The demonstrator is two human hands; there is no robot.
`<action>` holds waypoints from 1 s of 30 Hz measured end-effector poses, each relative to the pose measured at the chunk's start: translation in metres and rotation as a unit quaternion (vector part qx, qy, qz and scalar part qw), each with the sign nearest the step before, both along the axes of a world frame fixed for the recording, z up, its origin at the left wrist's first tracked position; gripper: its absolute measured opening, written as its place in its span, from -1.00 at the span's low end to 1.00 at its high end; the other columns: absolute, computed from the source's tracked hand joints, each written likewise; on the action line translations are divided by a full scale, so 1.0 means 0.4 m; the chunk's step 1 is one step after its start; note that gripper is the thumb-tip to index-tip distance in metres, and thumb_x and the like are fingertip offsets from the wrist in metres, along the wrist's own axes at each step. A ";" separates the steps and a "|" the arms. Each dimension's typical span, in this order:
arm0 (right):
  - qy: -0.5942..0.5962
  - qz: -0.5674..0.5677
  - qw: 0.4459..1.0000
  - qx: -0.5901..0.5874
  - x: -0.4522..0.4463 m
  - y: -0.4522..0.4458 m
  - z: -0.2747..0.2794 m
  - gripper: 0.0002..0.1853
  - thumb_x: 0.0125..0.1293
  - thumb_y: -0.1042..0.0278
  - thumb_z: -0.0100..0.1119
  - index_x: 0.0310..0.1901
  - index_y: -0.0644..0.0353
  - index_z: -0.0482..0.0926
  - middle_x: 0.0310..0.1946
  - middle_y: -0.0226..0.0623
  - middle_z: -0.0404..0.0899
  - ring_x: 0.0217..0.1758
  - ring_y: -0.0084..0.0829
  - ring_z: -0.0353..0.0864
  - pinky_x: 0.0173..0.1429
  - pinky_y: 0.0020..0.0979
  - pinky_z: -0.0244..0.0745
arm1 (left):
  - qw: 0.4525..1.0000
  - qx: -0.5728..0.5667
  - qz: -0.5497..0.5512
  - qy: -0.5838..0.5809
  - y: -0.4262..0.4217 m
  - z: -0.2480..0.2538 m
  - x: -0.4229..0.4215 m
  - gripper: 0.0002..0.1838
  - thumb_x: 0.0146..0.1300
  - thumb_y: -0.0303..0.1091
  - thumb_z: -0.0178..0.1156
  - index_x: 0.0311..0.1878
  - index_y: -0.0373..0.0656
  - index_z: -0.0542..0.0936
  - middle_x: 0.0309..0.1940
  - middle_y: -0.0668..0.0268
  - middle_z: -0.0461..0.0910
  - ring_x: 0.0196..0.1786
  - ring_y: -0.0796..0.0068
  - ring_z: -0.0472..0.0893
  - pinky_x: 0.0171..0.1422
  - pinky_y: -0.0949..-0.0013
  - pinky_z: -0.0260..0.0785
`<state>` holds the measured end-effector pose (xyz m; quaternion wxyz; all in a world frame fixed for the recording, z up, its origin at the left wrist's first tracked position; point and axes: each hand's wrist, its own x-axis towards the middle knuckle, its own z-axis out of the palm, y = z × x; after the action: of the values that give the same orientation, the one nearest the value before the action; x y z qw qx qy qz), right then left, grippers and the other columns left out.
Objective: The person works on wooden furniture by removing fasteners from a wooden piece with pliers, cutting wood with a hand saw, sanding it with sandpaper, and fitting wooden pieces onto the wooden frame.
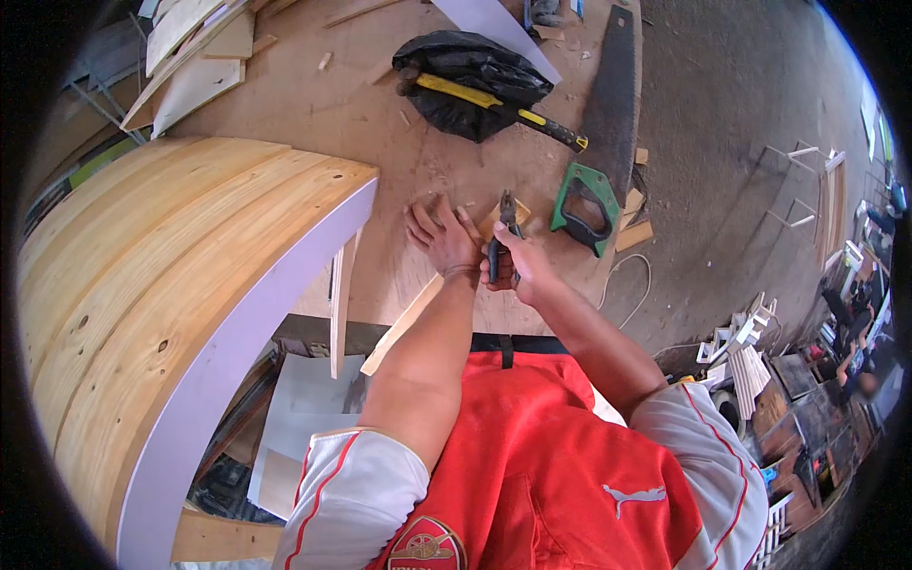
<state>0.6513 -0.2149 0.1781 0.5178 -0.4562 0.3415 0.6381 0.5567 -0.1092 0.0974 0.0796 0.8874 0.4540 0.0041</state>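
My right hand (521, 264) is closed around the dark handles of a pair of pliers (508, 211), whose jaws point away from me. Just left of it, my left hand (445, 237) lies on the wooden tabletop (323, 104) with its fingers spread. A small block of wood (491, 222) sits between my left hand and the pliers, partly covered by them. From beneath my left forearm a narrow wooden strip (404, 325) sticks out past the table's near edge. The green-handled handsaw (608, 104) lies to the right of the pliers.
Farther back, a yellow and black hammer (465, 92) rests on a black plastic bag (456, 52). A large planked wooden panel (180, 247) with a pale edge fills the left side. Scrap boards (204, 85) are piled at the back left. A cable (648, 285) trails beside the table.
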 end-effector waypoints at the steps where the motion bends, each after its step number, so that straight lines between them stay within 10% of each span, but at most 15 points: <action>1: 0.005 0.006 1.000 -0.001 0.003 0.001 -0.001 -0.45 0.45 -0.27 0.18 -0.20 0.20 0.60 -0.48 -0.19 0.69 -0.54 -0.24 0.72 -0.43 -0.19 0.66 | 1.000 0.002 0.001 -0.002 -0.001 0.001 0.003 -0.46 0.44 -0.08 0.11 0.42 0.00 0.38 0.54 -0.09 0.06 0.65 -0.29 -0.10 0.63 -0.35 -0.18; 16: 0.015 0.062 0.992 0.108 0.027 -0.042 -0.046 -0.39 0.47 -0.30 0.11 -0.05 0.23 0.62 -0.26 -0.12 0.76 -0.23 -0.15 0.81 -0.14 -0.02 0.72 | 1.000 -0.008 0.009 -0.027 -0.004 0.004 0.004 -0.50 0.42 -0.09 0.12 0.38 0.03 0.44 0.52 -0.06 0.11 0.62 -0.30 -0.06 0.61 -0.38 -0.15; 30: -0.117 0.122 0.984 0.055 -0.005 -0.068 -0.079 -0.49 0.48 -0.20 0.17 -0.21 0.21 0.63 -0.47 -0.19 0.71 -0.57 -0.29 0.71 -0.60 -0.36 0.42 | 0.999 0.017 -0.006 -0.030 0.001 0.025 0.016 -0.50 0.44 -0.10 0.07 0.37 -0.08 0.40 0.51 -0.14 0.12 0.60 -0.35 -0.01 0.59 -0.38 -0.11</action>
<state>0.6493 -0.2420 0.1464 0.4969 -0.5368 0.1841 0.6566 0.5632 -0.1089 0.1075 0.0781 0.8909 0.4459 0.0375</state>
